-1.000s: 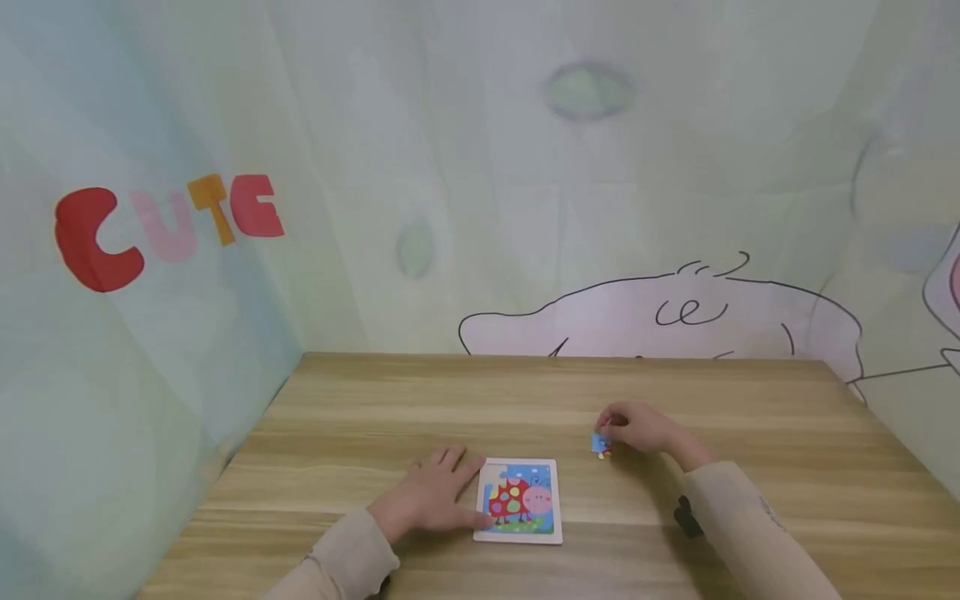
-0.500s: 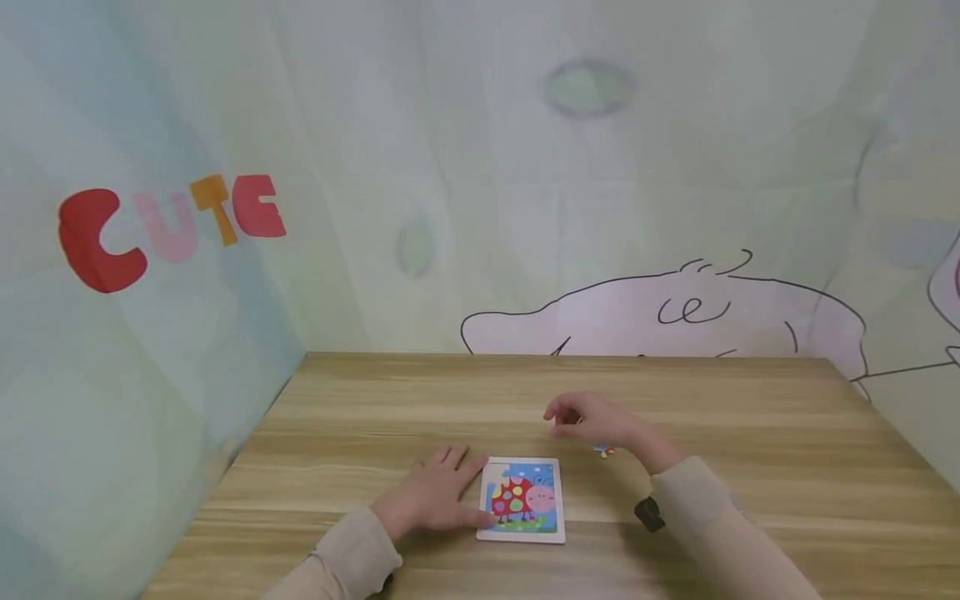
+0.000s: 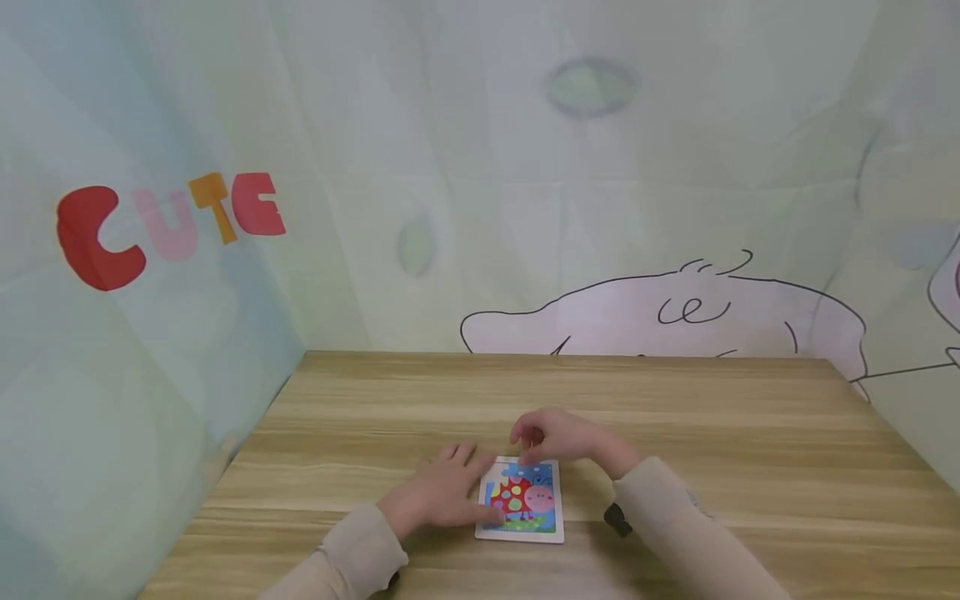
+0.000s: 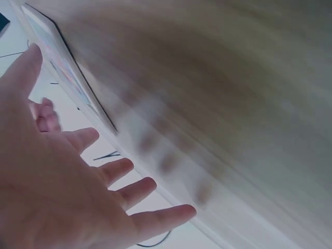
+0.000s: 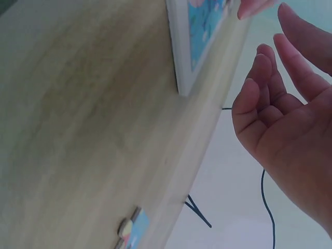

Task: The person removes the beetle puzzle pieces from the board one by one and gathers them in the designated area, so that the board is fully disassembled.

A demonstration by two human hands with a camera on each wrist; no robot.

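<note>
A square jigsaw puzzle [image 3: 522,500] with a ladybug picture and a white frame lies on the wooden table. Pale bare tray shows at its upper left. My left hand [image 3: 447,492] is spread along the puzzle's left side, thumb over the lower left of the picture. Over the top edge is my right hand [image 3: 558,435], fingers curled in a pinch on a small puzzle piece that the fingers mostly hide. In the right wrist view, a loose blue puzzle piece [image 5: 138,228] lies on the table; the right arm hides it in the head view.
The wooden table [image 3: 375,400] reaches back to a printed cloth wall [image 3: 480,250] with a cartoon outline. Coloured letters [image 3: 168,221] mark the left cloth. A black wrist device [image 3: 618,521] sits under the right sleeve.
My right hand has left the loose pieces at the right and come left and nearer to the puzzle's top edge. The left hand has shifted slightly right, its thumb further over the picture.
</note>
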